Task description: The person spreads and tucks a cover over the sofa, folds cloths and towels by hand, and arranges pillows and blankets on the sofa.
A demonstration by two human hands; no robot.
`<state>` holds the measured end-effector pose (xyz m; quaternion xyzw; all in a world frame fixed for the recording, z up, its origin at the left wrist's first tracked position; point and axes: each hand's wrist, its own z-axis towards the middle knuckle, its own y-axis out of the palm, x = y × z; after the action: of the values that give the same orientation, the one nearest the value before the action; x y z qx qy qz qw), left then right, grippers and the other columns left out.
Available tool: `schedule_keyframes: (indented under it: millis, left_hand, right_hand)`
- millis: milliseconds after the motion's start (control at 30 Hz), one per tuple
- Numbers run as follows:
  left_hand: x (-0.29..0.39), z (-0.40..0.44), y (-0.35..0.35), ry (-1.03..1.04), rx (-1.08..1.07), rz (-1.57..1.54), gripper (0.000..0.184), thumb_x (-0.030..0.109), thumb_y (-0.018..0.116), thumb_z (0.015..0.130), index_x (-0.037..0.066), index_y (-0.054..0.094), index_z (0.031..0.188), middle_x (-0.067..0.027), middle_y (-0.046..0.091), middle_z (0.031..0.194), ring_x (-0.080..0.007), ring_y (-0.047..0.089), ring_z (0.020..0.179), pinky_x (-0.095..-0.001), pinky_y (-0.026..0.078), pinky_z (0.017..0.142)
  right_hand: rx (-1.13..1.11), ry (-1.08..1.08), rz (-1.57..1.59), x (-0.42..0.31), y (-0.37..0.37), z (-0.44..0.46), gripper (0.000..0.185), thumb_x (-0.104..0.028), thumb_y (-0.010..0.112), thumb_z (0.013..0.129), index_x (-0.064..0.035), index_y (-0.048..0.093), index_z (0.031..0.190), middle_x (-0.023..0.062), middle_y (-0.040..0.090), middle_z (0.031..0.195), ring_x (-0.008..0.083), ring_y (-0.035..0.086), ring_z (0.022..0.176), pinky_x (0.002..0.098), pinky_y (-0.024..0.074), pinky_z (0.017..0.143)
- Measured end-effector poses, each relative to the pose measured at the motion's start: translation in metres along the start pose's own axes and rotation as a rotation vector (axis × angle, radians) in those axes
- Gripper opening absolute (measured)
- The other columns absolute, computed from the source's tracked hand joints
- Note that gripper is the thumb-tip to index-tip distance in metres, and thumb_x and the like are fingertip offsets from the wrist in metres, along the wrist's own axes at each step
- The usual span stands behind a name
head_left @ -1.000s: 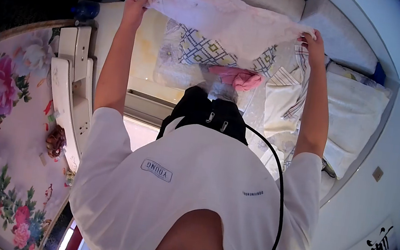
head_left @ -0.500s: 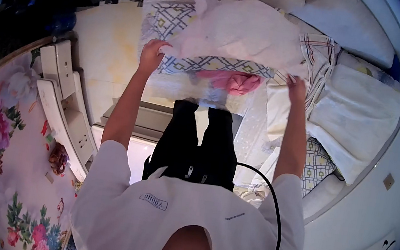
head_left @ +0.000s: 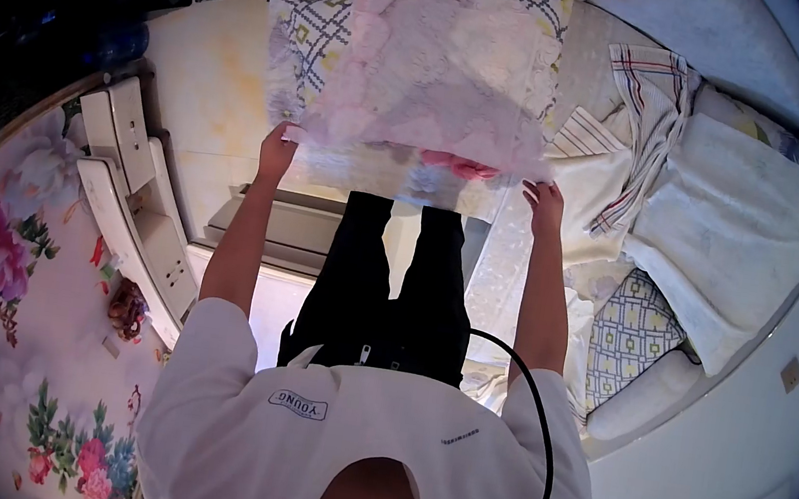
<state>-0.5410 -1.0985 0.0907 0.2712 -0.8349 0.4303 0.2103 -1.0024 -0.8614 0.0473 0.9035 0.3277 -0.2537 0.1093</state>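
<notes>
A thin, pale pink lace cloth [head_left: 422, 81] is spread over a patterned cushion [head_left: 316, 37], and its near edge hangs toward me. My left hand [head_left: 276, 155] is closed on the near left corner. At the opposite near corner, my right hand [head_left: 544, 206] grips the edge, with some of its fingers apart. A darker pink bunched cloth [head_left: 461, 165] shows partly below the hem; the rest lies under the lace.
To the right lie a striped white cloth [head_left: 637, 129], a cream cover [head_left: 735, 233] and another patterned cushion [head_left: 637, 326]. A low white cabinet [head_left: 154, 237] lines the left wall. A black cable [head_left: 546, 440] runs down past my right arm.
The lace cloth was billowing and bunched; now it lies flatter over the cushion, covering most of the pink bundle. Both hands have come down toward me, the right one also inward.
</notes>
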Motion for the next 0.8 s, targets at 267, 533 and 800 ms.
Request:
schedule_keyframes:
  millis: [267,533,800]
  left_hand:
    - [-0.012,-0.007,-0.03,-0.034,0.015,-0.659,0.015,0.002,0.047,0.082,0.002,0.056,0.094,-0.0054,0.059,0.092,-0.0131,0.054,0.091,-0.0264,0.041,0.084]
    - [0.097,0.086,-0.099,0.2,0.257,-1.186,0.014,0.009,0.041,0.088,0.001,0.051,0.093,-0.01,0.056,0.091,-0.0209,0.056,0.086,-0.0347,0.046,0.079]
    - [0.195,0.138,-0.194,0.461,0.253,-1.332,0.012,0.018,0.045,0.089,0.007,0.049,0.092,-0.0061,0.055,0.086,-0.0204,0.054,0.084,-0.0357,0.047,0.078]
  right_hand:
    - [-0.15,-0.198,-0.007,-0.054,0.016,-0.005,0.023,-0.009,0.045,0.085,-0.0004,0.054,0.104,0.0086,0.058,0.101,0.0185,0.056,0.096,0.032,0.0459,0.081]
    - [-0.099,-0.828,-0.368,-0.196,0.086,0.042,0.024,-0.016,0.046,0.083,0.0063,0.054,0.089,0.012,0.055,0.086,0.0181,0.055,0.084,0.0316,0.0465,0.079]
    - [-0.263,-0.811,0.079,-0.343,0.186,0.028,0.018,-0.009,0.044,0.081,0.0044,0.054,0.088,0.0127,0.057,0.093,0.0241,0.058,0.086,0.0363,0.047,0.078]
